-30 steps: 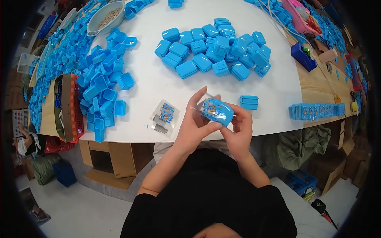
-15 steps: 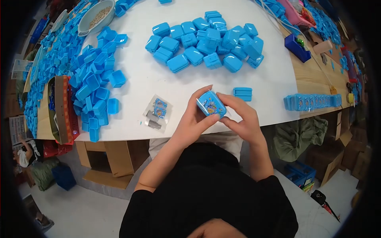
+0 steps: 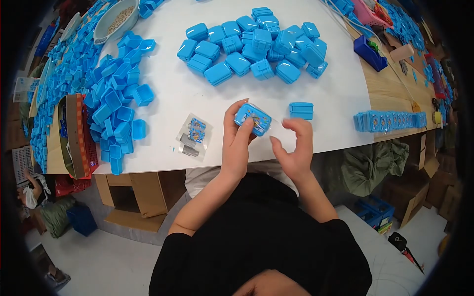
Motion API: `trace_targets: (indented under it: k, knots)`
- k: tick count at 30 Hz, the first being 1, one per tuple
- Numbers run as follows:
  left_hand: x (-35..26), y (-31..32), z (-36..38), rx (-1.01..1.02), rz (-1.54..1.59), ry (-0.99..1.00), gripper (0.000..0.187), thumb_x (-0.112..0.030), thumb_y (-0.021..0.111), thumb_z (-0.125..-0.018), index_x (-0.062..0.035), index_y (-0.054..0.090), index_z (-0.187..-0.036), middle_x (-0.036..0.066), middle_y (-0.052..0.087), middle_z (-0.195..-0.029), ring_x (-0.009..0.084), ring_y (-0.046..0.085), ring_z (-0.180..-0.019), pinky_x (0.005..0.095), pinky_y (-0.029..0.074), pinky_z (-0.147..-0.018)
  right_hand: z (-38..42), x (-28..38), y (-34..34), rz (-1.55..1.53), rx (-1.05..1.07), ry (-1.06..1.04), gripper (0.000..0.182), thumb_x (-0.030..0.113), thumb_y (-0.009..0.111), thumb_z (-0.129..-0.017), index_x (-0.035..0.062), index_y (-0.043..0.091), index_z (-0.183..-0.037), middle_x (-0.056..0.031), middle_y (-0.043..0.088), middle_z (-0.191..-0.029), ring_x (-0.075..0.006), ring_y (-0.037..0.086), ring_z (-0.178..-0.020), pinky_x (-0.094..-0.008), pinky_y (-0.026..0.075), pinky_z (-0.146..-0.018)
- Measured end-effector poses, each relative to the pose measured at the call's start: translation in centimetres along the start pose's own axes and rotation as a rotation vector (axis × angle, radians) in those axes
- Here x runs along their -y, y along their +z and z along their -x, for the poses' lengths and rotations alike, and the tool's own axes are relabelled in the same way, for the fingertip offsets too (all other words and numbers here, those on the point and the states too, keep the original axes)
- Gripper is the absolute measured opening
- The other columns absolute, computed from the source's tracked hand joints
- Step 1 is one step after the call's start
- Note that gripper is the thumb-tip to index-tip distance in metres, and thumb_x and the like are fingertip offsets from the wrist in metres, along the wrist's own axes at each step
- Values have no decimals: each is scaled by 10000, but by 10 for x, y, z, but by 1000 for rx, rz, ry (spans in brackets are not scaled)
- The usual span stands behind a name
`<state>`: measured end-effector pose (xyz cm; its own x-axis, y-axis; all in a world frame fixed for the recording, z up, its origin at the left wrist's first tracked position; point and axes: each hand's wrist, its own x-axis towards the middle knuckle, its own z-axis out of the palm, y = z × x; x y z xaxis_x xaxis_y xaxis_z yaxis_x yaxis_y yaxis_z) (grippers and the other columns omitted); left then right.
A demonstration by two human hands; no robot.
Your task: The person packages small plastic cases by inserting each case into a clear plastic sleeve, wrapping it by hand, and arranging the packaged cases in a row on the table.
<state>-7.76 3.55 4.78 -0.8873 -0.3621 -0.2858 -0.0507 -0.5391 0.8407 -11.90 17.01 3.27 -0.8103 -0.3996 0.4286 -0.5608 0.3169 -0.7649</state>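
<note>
My left hand [image 3: 238,140] holds a small blue box [image 3: 253,118] with a printed sticker on its lid, the thumb lying across the print. To its right, my right hand [image 3: 295,148] is apart from the box, its thumb and bent index finger spread with nothing visible between them. A clear packet of printed stickers [image 3: 197,130] lies on the white table to the left. One plain blue box [image 3: 301,111] rests just beyond my right hand. Further back is a pile of closed blue boxes [image 3: 256,47].
Open blue box parts [image 3: 114,98] are heaped at the left, beside a bowl of small pieces [image 3: 118,22] and a red-edged tray [image 3: 81,135]. A row of stickered boxes [image 3: 390,121] stands at the right edge, with a dark blue tape dispenser [image 3: 370,53] behind.
My right hand has let go of the stickered box and moved off to the right. My left hand has shifted slightly left with the box, its thumb now across the lid.
</note>
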Motion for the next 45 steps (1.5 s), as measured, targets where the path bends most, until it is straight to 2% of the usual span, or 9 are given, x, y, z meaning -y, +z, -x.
trace_targets:
  k: [8,25,28,29,32,33,35,39,45]
  knots:
    - [3,6,3,-34,41,-19,376,-162,397,-1004,-92,368,-1372,131,506,-1175,178,561,-1006,296,458,-884,-3,-1,12,-53,-63,148,410,-15,729,-713,41,635,-1109,-57,540,-953,-198,513,-863,-301,442,-765]
    - [4,8,-1,-10,58,13,339,-163,462,-985,-81,438,-1313,98,496,-1158,133,536,-940,252,455,-837,4,-9,-3,-66,24,93,472,5,697,-721,27,578,-1178,-98,539,-1110,-228,521,-962,-310,452,-835]
    - [9,15,-1,-127,-214,87,318,-165,458,-988,-73,467,-1292,97,488,-1189,159,519,-973,266,443,-851,1,0,-4,54,-213,-23,582,42,716,-699,48,531,-1250,-106,526,-1175,-265,517,-1041,-356,433,-903]
    - [14,16,-2,-119,-288,135,313,-166,456,-990,-71,474,-1287,97,488,-1196,170,513,-982,270,437,-863,-4,3,-2,140,-80,-75,624,84,735,-687,60,511,-1269,-107,518,-1218,-272,512,-1082,-379,412,-941]
    - [30,33,-5,105,-342,271,342,-265,487,-990,-87,487,-1282,150,462,-1324,232,462,-1153,344,392,-983,-11,-9,-38,181,18,-55,639,115,741,-684,73,496,-1273,-107,523,-1245,-278,513,-1113,-394,389,-977]
    - [22,44,-9,134,-341,269,342,-265,487,-990,-87,487,-1282,150,462,-1324,232,462,-1153,344,392,-983,-13,-19,-60,193,-125,-19,568,79,710,-708,68,510,-1240,-104,538,-1210,-264,518,-1087,-379,399,-951]
    - [-23,73,-4,513,-125,278,329,-387,407,-1002,-134,536,-1167,150,451,-1324,284,431,-1227,408,382,-1011,-21,-51,-134,332,-402,28,484,54,689,-749,58,527,-1204,-99,568,-1141,-241,523,-1017,-364,418,-896]
    - [-108,131,27,1053,227,121,570,-624,218,-980,-201,595,-918,145,432,-1327,381,349,-1346,519,339,-1072,-24,-169,-316,1000,-775,325,497,244,720,-814,40,547,-1233,-119,596,-1154,-268,524,-1035,-366,395,-930]
    - [-89,139,18,1150,327,173,557,-622,237,-978,-206,604,-931,143,432,-1326,378,348,-1344,517,345,-1067,-8,-262,-421,1261,-677,431,484,304,699,-829,95,569,-1246,-94,603,-1212,-320,505,-1141,-405,404,-974]
